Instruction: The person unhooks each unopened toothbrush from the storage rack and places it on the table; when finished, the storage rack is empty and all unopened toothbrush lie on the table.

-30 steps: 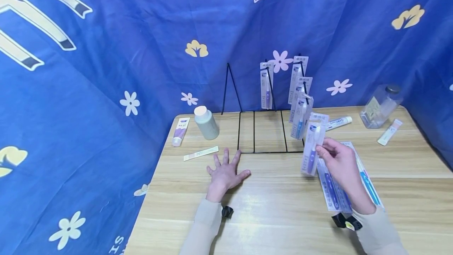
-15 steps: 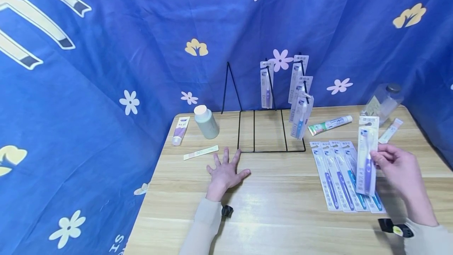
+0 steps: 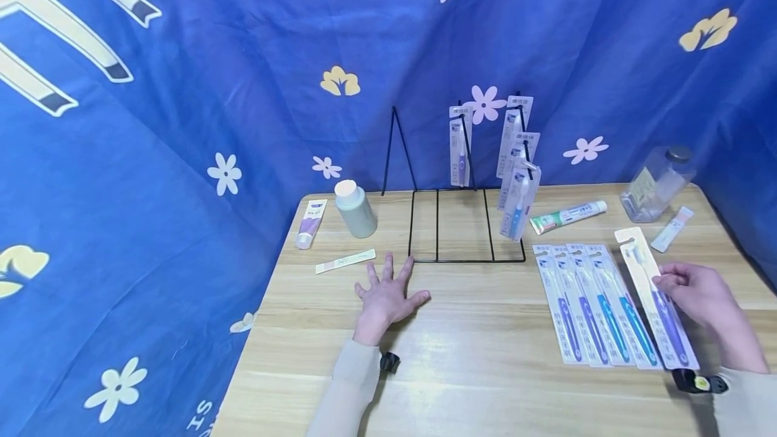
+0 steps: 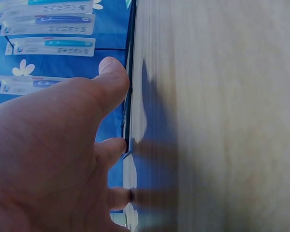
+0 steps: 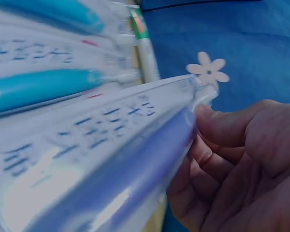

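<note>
My right hand (image 3: 704, 292) pinches the right edge of a packaged purple toothbrush (image 3: 658, 302), thumb on its front in the right wrist view. That pack slants at the right end of a row of packaged toothbrushes (image 3: 597, 305), purple ones on the left and blue on the right. My left hand (image 3: 385, 295) lies with spread fingers on the table, fingertips right at the front bar of a black wire rack (image 3: 449, 261). From the rack's hooks hang several toothbrush packs, the front one a blue toothbrush (image 3: 519, 201); a purple toothbrush (image 3: 461, 147) hangs alone on another hook.
Behind the row lies a green and white toothpaste tube (image 3: 568, 217). A clear jar (image 3: 658, 184) and a small sachet (image 3: 672, 228) are at the back right. Left of the rack are a grey-green bottle (image 3: 355, 211), a purple-white tube (image 3: 311, 224) and a flat stick pack (image 3: 345, 261).
My right hand has moved from beside the rack to the right with the purple toothbrush pack, which has gone from upright to slanting beside the row. My left hand has stayed put.
</note>
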A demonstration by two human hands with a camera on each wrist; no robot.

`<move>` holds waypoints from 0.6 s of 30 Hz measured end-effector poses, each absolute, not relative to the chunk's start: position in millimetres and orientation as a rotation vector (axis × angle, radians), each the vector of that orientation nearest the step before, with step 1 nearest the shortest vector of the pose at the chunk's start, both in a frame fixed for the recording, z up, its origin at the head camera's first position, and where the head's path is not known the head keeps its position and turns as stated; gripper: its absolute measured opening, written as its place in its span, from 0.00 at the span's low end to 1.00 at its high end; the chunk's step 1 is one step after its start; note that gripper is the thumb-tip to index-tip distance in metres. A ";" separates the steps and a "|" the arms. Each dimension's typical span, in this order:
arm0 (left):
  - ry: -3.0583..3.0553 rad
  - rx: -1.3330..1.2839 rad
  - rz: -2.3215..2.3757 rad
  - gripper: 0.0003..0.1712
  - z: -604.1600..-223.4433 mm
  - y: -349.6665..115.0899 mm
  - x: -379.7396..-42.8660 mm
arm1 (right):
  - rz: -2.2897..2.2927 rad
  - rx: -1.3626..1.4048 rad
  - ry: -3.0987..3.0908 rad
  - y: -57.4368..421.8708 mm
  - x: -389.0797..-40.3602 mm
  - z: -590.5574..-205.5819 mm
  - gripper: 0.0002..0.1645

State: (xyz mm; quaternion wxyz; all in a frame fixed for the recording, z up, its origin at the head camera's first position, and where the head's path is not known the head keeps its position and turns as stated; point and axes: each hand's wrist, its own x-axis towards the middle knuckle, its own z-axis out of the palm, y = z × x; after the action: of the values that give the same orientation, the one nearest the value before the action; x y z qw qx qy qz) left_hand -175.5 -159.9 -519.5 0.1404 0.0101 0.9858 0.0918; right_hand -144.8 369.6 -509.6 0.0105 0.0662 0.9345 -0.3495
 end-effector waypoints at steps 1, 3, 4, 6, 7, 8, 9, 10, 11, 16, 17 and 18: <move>2.846 0.030 0.265 0.51 -519.5 -159.7 -175.3 | -1.101 0.220 2.895 370.6 -145.7 -513.0 0.20; 2.845 0.034 0.265 0.51 -519.9 -159.5 -175.4 | -1.110 0.245 2.862 371.5 -147.2 -518.5 0.21; 2.845 0.036 0.267 0.51 -520.1 -159.4 -175.5 | -1.115 0.255 2.845 371.7 -148.0 -520.8 0.21; 2.844 0.037 0.269 0.51 -520.4 -159.3 -175.9 | -1.133 0.269 2.809 372.0 -149.7 -524.2 0.22; 2.843 0.037 0.268 0.51 -520.5 -159.3 -176.1 | -1.125 0.273 2.803 372.0 -150.6 -525.3 0.22; 2.844 0.037 0.266 0.51 -520.5 -159.3 -176.3 | -1.119 0.272 2.791 372.1 -151.6 -526.5 0.22; 2.844 0.036 0.263 0.51 -520.3 -159.2 -176.4 | -1.118 0.269 2.776 372.4 -153.0 -527.8 0.23; 2.846 0.034 0.261 0.51 -520.2 -159.1 -176.4 | -1.108 0.264 2.767 372.5 -154.2 -528.8 0.23; 2.845 0.033 0.261 0.51 -520.0 -159.0 -176.4 | -1.100 0.259 2.755 372.6 -155.5 -529.4 0.23; 2.846 0.032 0.274 0.51 -519.6 -158.6 -175.7 | -1.049 0.247 2.729 373.3 -160.3 -530.7 0.23; 2.845 0.030 0.275 0.51 -519.7 -158.7 -175.8 | -1.041 0.249 2.728 373.2 -160.9 -530.4 0.23; 2.846 0.029 0.274 0.51 -519.7 -158.8 -175.7 | -1.034 0.251 2.728 373.1 -161.6 -530.3 0.23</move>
State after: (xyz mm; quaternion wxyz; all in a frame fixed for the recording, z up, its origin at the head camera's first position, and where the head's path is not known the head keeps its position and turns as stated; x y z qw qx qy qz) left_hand -175.7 -158.8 -519.7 0.1408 0.0101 0.9854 0.0949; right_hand -161.6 373.1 -530.3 0.1066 0.0854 0.9263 -0.3513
